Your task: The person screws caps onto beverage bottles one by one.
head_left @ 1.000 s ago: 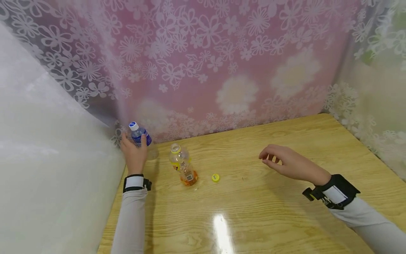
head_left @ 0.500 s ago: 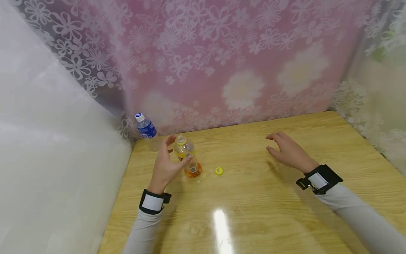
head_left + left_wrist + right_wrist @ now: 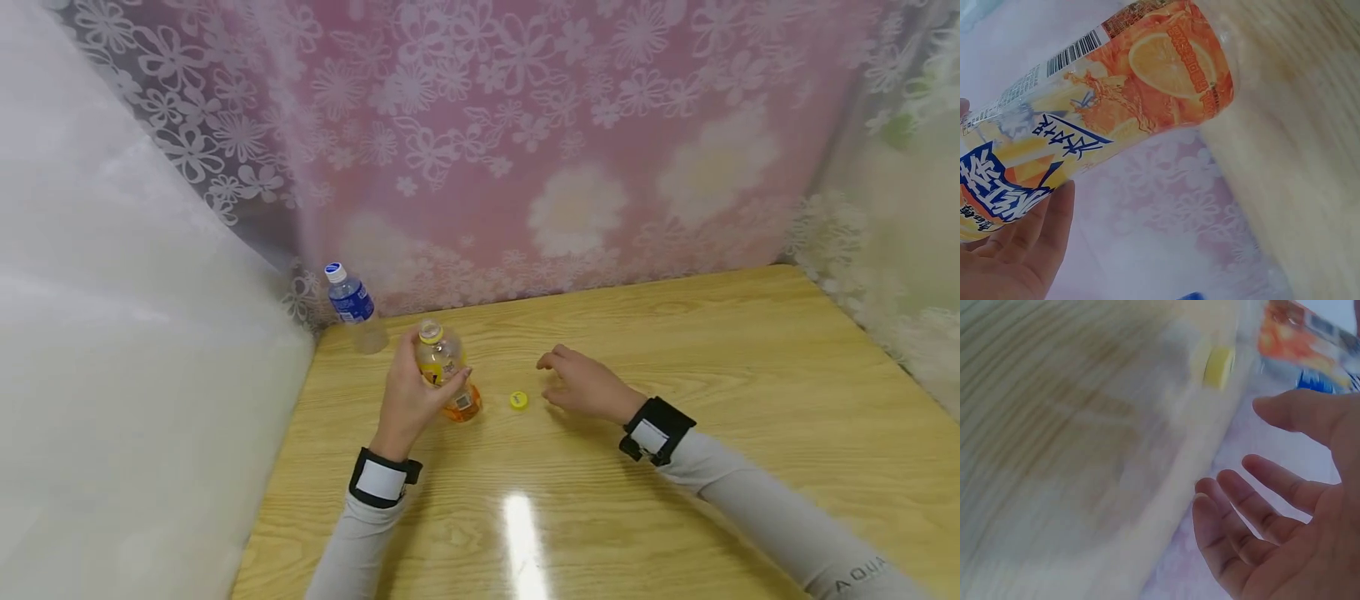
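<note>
My left hand (image 3: 411, 392) grips an uncapped clear plastic bottle (image 3: 442, 358) around its middle, thumb on the near side. The left wrist view shows its yellow and orange label with a lemon slice and barcode on the drink bottle (image 3: 1141, 75). A round yellow bottle cap (image 3: 518, 400) lies on the table just right of the bottle. My right hand (image 3: 588, 387) hovers a little to the right of the cap, fingers loosely bent and holding nothing. From the right wrist, the cap (image 3: 1219, 367) appears beyond the parted thumb and fingers of that hand (image 3: 1285, 506).
A second bottle (image 3: 352, 302), with a blue label and white-and-blue cap, stands at the table's back left corner. The wooden table (image 3: 637, 525) meets a pink flowered curtain (image 3: 480, 167) behind and a white sheet (image 3: 150, 375) on the left.
My left hand has let go of the blue-labelled bottle, moved right and taken hold of the uncapped bottle. My right hand has moved left, close to the yellow cap.
</note>
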Tool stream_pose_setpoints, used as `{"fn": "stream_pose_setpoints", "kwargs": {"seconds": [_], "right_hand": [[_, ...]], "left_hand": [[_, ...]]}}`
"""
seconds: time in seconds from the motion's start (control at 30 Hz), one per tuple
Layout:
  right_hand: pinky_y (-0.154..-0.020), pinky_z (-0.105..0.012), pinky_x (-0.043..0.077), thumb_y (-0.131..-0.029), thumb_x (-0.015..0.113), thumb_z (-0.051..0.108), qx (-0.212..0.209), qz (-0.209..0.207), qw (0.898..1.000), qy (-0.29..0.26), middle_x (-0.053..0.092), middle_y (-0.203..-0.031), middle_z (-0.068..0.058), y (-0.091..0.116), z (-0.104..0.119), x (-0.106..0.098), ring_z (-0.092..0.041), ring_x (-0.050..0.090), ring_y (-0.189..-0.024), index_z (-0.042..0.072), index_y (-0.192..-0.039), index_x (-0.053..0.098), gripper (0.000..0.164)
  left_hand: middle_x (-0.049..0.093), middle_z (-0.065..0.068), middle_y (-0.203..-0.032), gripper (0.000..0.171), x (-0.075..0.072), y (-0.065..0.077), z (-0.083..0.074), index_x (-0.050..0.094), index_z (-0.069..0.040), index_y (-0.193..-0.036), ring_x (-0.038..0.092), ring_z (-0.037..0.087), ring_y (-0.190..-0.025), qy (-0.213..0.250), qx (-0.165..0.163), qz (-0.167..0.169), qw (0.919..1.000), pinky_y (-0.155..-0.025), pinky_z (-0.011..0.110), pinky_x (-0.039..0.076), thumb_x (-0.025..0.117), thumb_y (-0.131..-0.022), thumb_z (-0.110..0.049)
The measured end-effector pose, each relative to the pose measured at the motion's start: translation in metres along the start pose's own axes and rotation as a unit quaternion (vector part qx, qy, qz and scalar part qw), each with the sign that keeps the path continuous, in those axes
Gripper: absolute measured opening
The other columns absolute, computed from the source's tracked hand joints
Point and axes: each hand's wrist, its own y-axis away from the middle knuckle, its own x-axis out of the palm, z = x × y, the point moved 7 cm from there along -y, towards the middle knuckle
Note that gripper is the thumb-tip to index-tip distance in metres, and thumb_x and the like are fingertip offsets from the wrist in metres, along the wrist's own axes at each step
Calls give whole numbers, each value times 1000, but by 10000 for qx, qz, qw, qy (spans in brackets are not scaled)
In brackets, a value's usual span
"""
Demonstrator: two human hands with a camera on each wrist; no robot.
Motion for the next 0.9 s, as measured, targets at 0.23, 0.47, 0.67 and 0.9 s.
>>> {"fn": "stream_pose_setpoints", "kwargs": {"seconds": [0.23, 0.47, 0.67, 0.9], "right_hand": [[-82, -37, 53, -87, 81, 19, -293, 75, 9993, 228, 60, -115, -11, -21, 26, 32, -19, 59, -95, 3, -127, 64, 46], [-74, -31, 50, -88, 80, 16, -364, -67, 9992, 139, 60, -106, -6, -28, 30, 42, -15, 55, -87, 6, -117, 67, 34], [-70, -29, 49, -90, 78, 15, -366, -20, 9993, 61, 59, -99, -4, -28, 26, 41, -12, 53, -80, 9, -109, 68, 22], [-79, -37, 54, -92, 76, 21, -177, 145, 9996, -185, 62, -106, -6, -17, 30, 1, -21, 61, -92, 8, -116, 69, 28]], "left_hand": [[58, 8, -129, 87, -15, 14, -30, 40, -10, -147, 63, 20, -112, -21, 235, -4, 9997, -85, 39, 60, 85, -81, -43], [62, 5, -126, 85, -40, 28, -60, 40, -12, -148, 66, 18, -107, 157, 429, -7, 9990, -80, 37, 60, 86, -80, -35], [64, 4, -114, 84, -52, 38, -80, 38, -14, -149, 69, 16, -89, 488, 550, -38, 9973, -66, 30, 60, 83, -79, -25], [67, 2, -106, 81, -40, 41, -95, 39, -15, -147, 69, 12, -76, 706, 667, 190, 9951, -58, 24, 57, 82, -79, -26]]}}
